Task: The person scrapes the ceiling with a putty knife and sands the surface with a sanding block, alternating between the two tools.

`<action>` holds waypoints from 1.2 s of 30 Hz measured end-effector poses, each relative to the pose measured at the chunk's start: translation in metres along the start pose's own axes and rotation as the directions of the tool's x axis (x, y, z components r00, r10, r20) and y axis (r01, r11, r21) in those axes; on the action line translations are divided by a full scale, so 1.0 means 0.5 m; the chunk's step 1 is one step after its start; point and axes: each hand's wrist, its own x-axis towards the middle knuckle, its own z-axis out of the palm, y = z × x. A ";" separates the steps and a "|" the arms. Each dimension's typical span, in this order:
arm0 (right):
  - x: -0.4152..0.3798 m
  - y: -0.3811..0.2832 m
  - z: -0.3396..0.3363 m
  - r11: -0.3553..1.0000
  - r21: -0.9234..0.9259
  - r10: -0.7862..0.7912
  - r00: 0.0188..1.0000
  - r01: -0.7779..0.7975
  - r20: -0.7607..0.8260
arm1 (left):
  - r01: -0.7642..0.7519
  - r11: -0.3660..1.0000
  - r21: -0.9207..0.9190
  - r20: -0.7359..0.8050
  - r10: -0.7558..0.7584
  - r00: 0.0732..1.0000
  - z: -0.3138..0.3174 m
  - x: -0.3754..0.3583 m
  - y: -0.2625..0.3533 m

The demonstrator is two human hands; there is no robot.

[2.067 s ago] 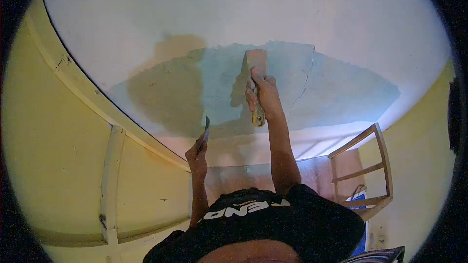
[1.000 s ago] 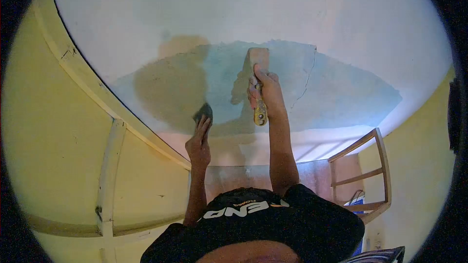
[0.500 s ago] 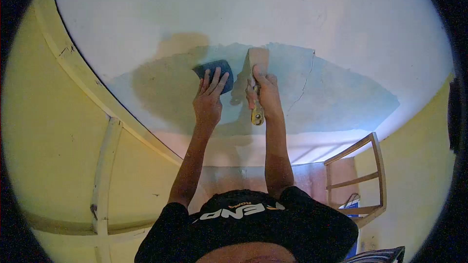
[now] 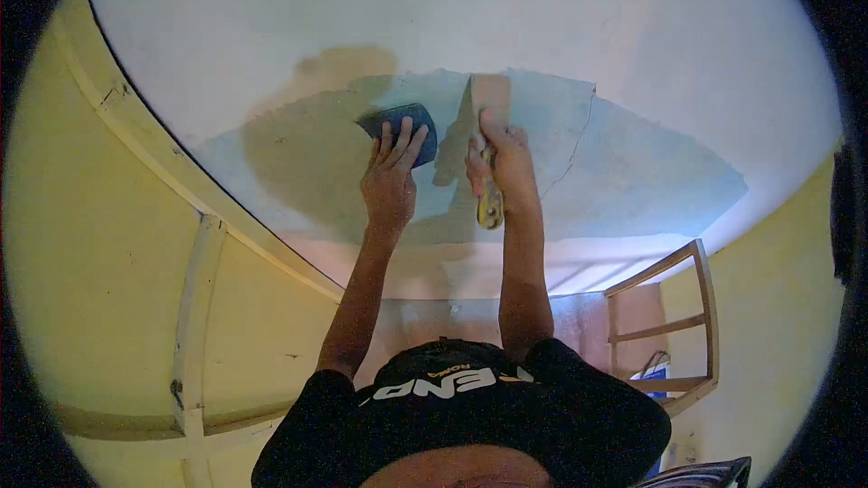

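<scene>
Black shirt (image 4: 506, 434): I read END upside down on it. Before the blue patch (image 4: 642, 154), my left hand (image 4: 391, 183) grips the dark plate (image 4: 396, 117), fingers slightly spread; my right hand (image 4: 508, 163) clamps the scraper (image 4: 493, 92), its blade at the patch's upper edge. Above, the white surface (image 4: 470, 9) gives free room.

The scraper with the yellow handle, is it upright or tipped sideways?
Upright in this view: the scraper's blade points up, and its yellow handle shows below the right hand.

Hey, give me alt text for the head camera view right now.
A person's right hand holds a yellow-handled scraper, blade up, at a blue-green patch on a pale wall; the left hand holds a dark flat piece.
</scene>
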 end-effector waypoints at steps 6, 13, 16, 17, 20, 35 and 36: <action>-0.021 -0.042 -0.005 0.997 0.071 -0.002 0.989 -0.009 0.149 | -0.002 1.000 -0.026 -0.006 0.001 1.000 0.001 -0.001 -0.005; -0.015 -0.033 0.013 0.994 0.106 -0.003 0.993 -0.009 0.116 | 0.011 1.000 -0.010 -0.008 -0.011 1.000 0.003 0.001 -0.006; -0.016 -0.038 0.003 0.997 0.076 -0.006 0.995 -0.002 0.099 | 0.011 1.000 -0.022 -0.004 -0.011 1.000 0.011 -0.004 -0.001; -0.012 -0.011 0.004 0.999 0.049 0.011 0.998 -0.014 0.056 | -0.002 1.000 -0.020 -0.011 0.002 1.000 0.010 -0.004 -0.003; -0.015 -0.008 0.006 0.999 0.044 0.002 0.994 -0.007 0.105 | -0.001 1.000 -0.010 -0.013 0.001 1.000 0.004 0.003 -0.001; -0.003 0.020 0.018 1.000 -0.006 -0.020 0.998 0.020 0.063 | -0.015 1.000 0.014 -0.019 0.015 1.000 0.000 0.004 -0.002; -0.006 0.015 0.023 1.000 -0.025 -0.017 1.000 0.017 0.014 | -0.024 0.999 0.027 -0.022 0.025 0.999 0.000 -0.001 -0.001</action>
